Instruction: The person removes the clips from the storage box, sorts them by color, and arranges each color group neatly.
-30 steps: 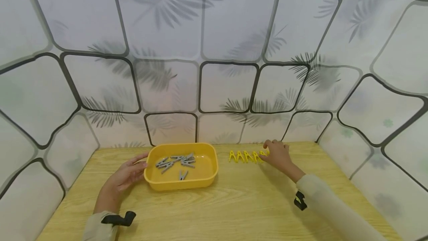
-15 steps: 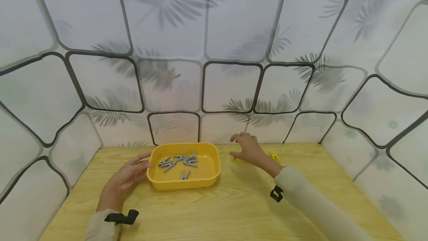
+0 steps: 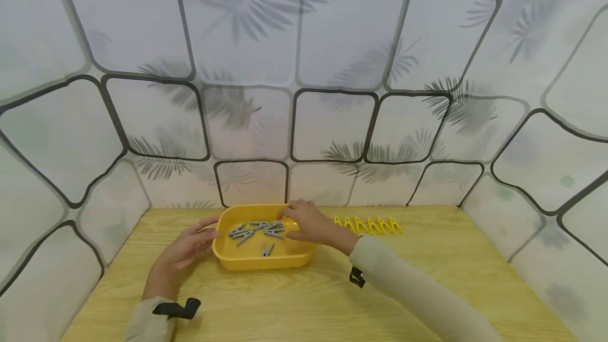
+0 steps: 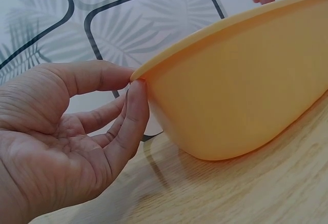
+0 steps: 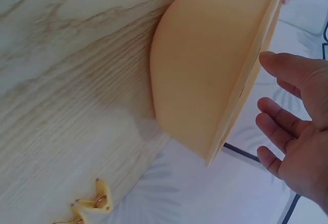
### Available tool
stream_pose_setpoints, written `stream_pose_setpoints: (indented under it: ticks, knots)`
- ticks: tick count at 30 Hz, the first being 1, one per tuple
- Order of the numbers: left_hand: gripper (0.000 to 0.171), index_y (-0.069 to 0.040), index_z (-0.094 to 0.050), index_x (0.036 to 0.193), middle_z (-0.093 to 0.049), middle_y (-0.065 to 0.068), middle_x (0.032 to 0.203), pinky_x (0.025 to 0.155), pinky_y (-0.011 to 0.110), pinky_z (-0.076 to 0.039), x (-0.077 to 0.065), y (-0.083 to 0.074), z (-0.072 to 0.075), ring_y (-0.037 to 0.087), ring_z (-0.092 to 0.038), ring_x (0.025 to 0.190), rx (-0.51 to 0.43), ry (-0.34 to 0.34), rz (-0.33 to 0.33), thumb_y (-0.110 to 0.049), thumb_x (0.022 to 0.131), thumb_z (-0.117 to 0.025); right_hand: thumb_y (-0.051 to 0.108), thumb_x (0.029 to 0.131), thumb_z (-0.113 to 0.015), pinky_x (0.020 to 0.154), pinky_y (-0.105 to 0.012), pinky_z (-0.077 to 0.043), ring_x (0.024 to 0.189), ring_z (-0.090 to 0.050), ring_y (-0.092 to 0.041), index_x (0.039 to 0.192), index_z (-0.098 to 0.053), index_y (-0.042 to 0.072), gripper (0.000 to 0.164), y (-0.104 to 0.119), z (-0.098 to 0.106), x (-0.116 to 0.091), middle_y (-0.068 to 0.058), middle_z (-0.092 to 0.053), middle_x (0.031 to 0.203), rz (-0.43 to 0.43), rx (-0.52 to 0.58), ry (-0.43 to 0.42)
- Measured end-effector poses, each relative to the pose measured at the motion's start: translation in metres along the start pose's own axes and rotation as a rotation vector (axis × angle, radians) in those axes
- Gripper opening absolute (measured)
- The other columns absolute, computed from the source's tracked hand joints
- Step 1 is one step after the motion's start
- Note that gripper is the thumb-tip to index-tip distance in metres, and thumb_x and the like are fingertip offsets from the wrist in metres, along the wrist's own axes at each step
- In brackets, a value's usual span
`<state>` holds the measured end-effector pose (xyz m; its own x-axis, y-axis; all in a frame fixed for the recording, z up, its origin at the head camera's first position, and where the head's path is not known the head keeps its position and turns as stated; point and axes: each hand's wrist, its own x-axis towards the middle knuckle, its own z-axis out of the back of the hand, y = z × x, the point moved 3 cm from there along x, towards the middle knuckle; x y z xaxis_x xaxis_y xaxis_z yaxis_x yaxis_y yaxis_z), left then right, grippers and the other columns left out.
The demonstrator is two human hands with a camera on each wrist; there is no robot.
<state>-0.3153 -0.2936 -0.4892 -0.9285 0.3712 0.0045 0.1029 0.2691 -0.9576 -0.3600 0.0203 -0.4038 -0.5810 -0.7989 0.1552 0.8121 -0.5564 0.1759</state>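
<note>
My left hand (image 3: 187, 249) pinches the left rim of a yellow plastic basin (image 3: 263, 264) between thumb and finger; the left wrist view shows its fingertips (image 4: 137, 93) right under the rim. Inside the basin lie several grey clothespins (image 3: 244, 236), most in a loose heap, with a single one nearer the front wall. Over the basin's right end hovers my right hand (image 3: 311, 224), fingers loosely bent and apart. In the right wrist view nothing shows between the right thumb (image 5: 287, 67) and fingers.
Right of the basin, several yellow clothespins (image 3: 370, 225) stand in a row near the back of the wooden table (image 3: 294, 305). A patterned cloth wall (image 3: 328, 125) rises close behind and along both sides.
My right hand has moved left, from over the yellow clothespins to above the basin, uncovering the row. The left hand stays at the rim, and the basin sits slightly further right in view.
</note>
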Motion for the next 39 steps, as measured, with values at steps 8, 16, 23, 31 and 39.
stream_pose_setpoints:
  ticks: [8,16,23,31,39]
  knots:
    - [0.034,-0.029,-0.06,0.128,-0.073,-0.005,0.114,0.086,0.024,-0.059,-0.001,-0.001,0.0,0.008,-0.07,0.102,0.001,-0.005,0.001,-0.005,0.108,-0.047,0.018,0.092,-0.077,0.092,-0.042,-0.051,0.109,-0.06,-0.022,0.124,-0.07,0.02,0.033,0.008,-0.018,0.025,-0.005,-0.067,0.121,0.06,-0.07,0.143]
    - [0.035,-0.028,-0.058,0.131,-0.073,-0.005,0.115,0.087,0.025,-0.059,0.0,0.0,0.001,0.008,-0.07,0.104,0.01,0.001,0.006,-0.005,0.108,-0.047,0.004,0.092,-0.072,0.088,-0.033,-0.049,0.107,-0.06,-0.018,0.127,-0.07,0.024,0.04,0.015,-0.032,0.035,-0.002,-0.068,0.121,0.039,-0.078,0.244]
    - [0.035,-0.029,-0.059,0.13,-0.073,-0.005,0.115,0.087,0.024,-0.059,0.0,0.0,0.001,0.008,-0.071,0.104,0.003,0.0,0.002,-0.005,0.108,-0.047,0.012,0.095,-0.073,0.093,-0.034,-0.045,0.111,-0.056,-0.017,0.126,-0.071,0.026,0.035,0.02,-0.034,0.037,0.001,-0.066,0.122,0.003,-0.076,0.27]
    - [0.035,-0.027,-0.06,0.129,-0.073,-0.004,0.115,0.086,0.023,-0.059,-0.001,0.0,0.0,0.008,-0.071,0.102,-0.014,-0.002,0.001,-0.003,0.107,-0.047,0.014,0.096,-0.071,0.073,-0.023,-0.028,0.09,-0.047,-0.01,0.117,-0.076,0.028,0.026,0.017,-0.043,0.041,0.003,-0.066,0.109,0.036,-0.081,0.234]
    - [0.035,-0.028,-0.061,0.127,-0.073,-0.005,0.112,0.084,0.022,-0.059,0.0,0.002,0.001,0.007,-0.071,0.099,-0.013,-0.013,0.001,-0.003,0.107,-0.048,0.012,0.092,-0.075,0.075,-0.025,-0.026,0.093,-0.048,-0.009,0.11,-0.077,0.029,0.024,0.015,-0.048,0.04,0.004,-0.065,0.109,0.033,-0.077,0.22]
